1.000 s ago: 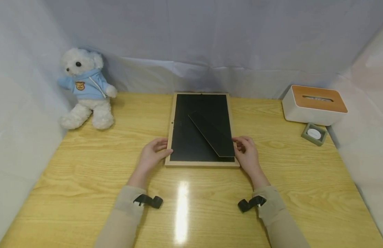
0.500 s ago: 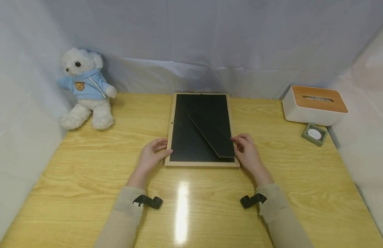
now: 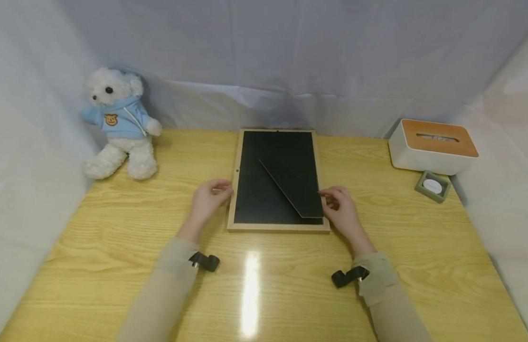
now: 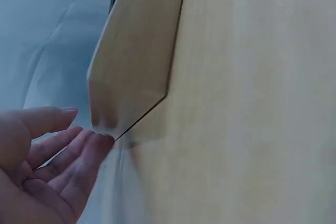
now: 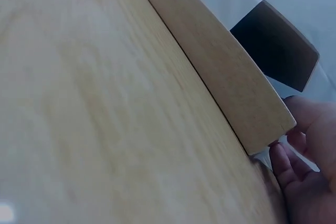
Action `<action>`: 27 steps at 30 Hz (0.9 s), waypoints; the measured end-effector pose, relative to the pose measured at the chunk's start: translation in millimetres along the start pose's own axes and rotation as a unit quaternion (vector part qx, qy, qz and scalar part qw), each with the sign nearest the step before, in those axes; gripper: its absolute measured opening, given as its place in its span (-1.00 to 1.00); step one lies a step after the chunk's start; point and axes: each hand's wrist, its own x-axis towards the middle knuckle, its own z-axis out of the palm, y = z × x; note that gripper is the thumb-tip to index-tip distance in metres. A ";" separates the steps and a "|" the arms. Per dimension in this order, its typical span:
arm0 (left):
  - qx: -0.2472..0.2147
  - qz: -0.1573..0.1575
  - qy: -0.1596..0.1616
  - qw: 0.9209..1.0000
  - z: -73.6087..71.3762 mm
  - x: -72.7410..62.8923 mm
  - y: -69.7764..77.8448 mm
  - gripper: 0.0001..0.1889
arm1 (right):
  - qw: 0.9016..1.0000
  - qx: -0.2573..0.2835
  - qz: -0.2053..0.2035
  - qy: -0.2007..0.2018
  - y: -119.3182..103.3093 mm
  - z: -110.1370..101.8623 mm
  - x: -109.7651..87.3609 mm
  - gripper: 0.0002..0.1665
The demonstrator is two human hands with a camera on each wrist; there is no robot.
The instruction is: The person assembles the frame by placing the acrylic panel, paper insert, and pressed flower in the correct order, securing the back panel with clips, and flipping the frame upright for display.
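Note:
A picture frame (image 3: pixel 278 227) with a light wooden border and black back lies face down on the table. Its black stand leg (image 3: pixel 291 187) slants across the back, tilted up from it in the right wrist view. My left hand (image 3: pixel 207 199) is beside the frame's left edge, fingertips right at the wood. In the left wrist view the left thumb (image 4: pixel 50 119) is apart from the frame and the fingers. My right hand (image 3: pixel 342 209) pinches the frame's right edge near the lower corner, close by the leg's wide end; its thumb tip is partly hidden.
A white plush toy (image 3: pixel 118 123) in a blue hoodie sits at the back left. At the back right stand a white tissue box (image 3: pixel 426 156) with an orange-brown lid and a small green square dish (image 3: pixel 432 186) holding a white oval piece. Pale cloth (image 3: pixel 264 57) hangs behind.
My left hand has let go of the frame's left edge and moved slightly up and outward along it. The right hand shifted a little at the right edge; the frame stays in place.

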 end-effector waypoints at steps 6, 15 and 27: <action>0.043 0.021 -0.020 0.999 2.9 31.4 9.2 -0.62 | 1.000 0.022 -0.011 0.012 -13.6 -1.0 -4.8 -0.64; 0.049 0.010 -0.010 0.999 10.1 48.3 11.0 -0.59 | 1.000 0.025 -0.012 0.008 -35.1 -5.6 -8.7 -0.64; 0.039 0.007 -0.013 0.999 10.2 50.8 6.8 -0.59 | 0.995 0.085 0.052 -0.004 0.6 2.9 -2.1 -0.39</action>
